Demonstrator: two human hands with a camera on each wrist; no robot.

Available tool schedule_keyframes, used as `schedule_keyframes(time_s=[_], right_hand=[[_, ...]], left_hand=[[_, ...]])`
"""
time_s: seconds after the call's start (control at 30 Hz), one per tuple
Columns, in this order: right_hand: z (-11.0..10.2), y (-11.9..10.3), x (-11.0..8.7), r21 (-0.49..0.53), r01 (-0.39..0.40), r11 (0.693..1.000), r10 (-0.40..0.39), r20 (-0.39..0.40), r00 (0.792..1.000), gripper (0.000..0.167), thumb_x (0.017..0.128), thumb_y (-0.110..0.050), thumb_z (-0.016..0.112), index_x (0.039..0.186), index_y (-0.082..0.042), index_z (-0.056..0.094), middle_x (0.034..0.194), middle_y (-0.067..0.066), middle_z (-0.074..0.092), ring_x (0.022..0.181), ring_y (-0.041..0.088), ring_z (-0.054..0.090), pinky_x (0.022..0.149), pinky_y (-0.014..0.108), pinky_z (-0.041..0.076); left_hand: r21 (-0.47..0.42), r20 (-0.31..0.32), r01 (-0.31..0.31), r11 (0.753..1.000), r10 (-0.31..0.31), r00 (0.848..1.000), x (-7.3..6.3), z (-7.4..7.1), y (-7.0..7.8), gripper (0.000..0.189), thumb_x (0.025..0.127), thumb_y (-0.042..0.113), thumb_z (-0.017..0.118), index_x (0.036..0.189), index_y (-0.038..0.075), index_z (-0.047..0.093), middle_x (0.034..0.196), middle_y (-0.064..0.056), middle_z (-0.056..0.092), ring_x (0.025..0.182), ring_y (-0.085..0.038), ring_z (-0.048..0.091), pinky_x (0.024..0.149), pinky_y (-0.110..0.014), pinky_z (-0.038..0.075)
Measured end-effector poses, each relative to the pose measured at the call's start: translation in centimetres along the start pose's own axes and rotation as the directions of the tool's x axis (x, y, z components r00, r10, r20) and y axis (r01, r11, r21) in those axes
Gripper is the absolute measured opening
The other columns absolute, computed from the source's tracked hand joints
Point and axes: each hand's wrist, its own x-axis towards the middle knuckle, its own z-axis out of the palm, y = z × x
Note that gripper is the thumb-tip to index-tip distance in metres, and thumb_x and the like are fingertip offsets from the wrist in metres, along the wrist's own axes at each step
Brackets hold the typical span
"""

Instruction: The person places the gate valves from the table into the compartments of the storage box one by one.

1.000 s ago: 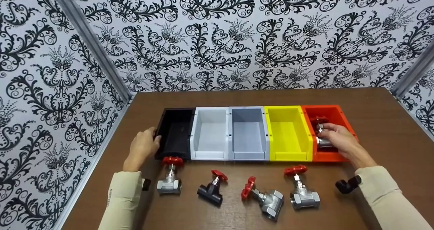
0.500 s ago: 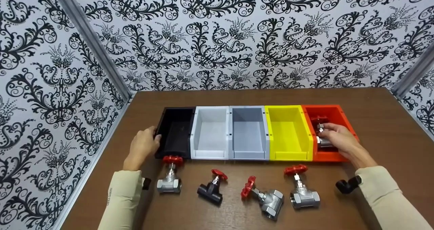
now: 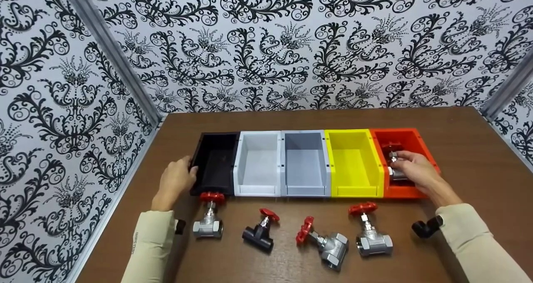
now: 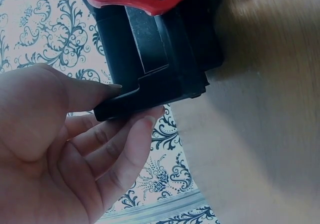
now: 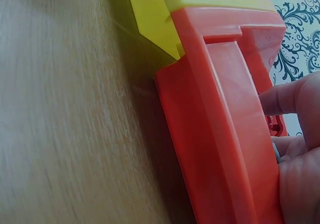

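My left hand (image 3: 175, 181) grips the outer side wall of the black bin (image 3: 218, 162). In the left wrist view the thumb lies on the inner side of that wall and the fingers on the outer side. At the row's other end, my right hand (image 3: 418, 174) reaches into the red-orange bin (image 3: 404, 192). It pinches a metal valve (image 3: 397, 174) with a red handwheel by its neck. This valve lies inside the bin, partly covered by the hand. The right wrist view shows the bin's front wall (image 5: 230, 119) hiding most of the valve.
White (image 3: 260, 162), grey (image 3: 306, 162) and yellow (image 3: 354, 162) bins stand between the two end bins. In front lie a small metal valve (image 3: 208, 226), a black valve (image 3: 259, 235) and two larger metal valves, one tilted (image 3: 333, 249), one straighter (image 3: 374, 243). Patterned walls enclose the table.
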Motion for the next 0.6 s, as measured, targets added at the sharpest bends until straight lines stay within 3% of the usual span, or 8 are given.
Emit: schedule_keyframes(time_s=[0.13,0.37,0.6], right_hand=[[0.02,0.01,-0.03,-0.012,-0.003,1.000,0.003,-0.007,1.000,0.064,0.101,-0.020,0.049,0.150,0.012,0.024,0.145,0.031,0.040,0.112,0.025,0.050,0.078,0.009,0.045],[0.03,0.25,0.10,0.008,0.030,1.000,-0.030,-0.008,1.000,0.063,0.100,-0.019,0.050,0.149,0.013,0.025,0.140,0.029,0.044,0.091,0.001,0.055,0.077,0.013,0.049],[0.12,0.27,0.15,-0.004,0.025,1.000,-0.025,-0.034,0.999,0.060,0.100,-0.018,0.051,0.147,0.013,0.030,0.135,0.027,0.049,0.086,0.000,0.056,0.075,0.015,0.050]], left_hand=[[-0.008,-0.009,-0.003,1.000,0.003,1.000,-0.09,0.05,0.00,0.032,0.094,0.013,0.060,0.117,-0.008,0.061,0.107,-0.037,0.065,0.097,-0.056,0.062,0.081,-0.064,0.047],[-0.004,-0.001,0.003,1.000,-0.003,1.000,-0.18,-0.06,0.05,0.037,0.094,0.014,0.060,0.122,-0.011,0.059,0.111,-0.036,0.064,0.101,-0.055,0.062,0.086,-0.063,0.047],[-0.003,0.007,0.004,1.000,-0.004,1.000,-0.13,-0.11,0.04,0.038,0.095,0.014,0.059,0.123,-0.010,0.058,0.111,-0.036,0.064,0.102,-0.055,0.061,0.086,-0.062,0.047]])
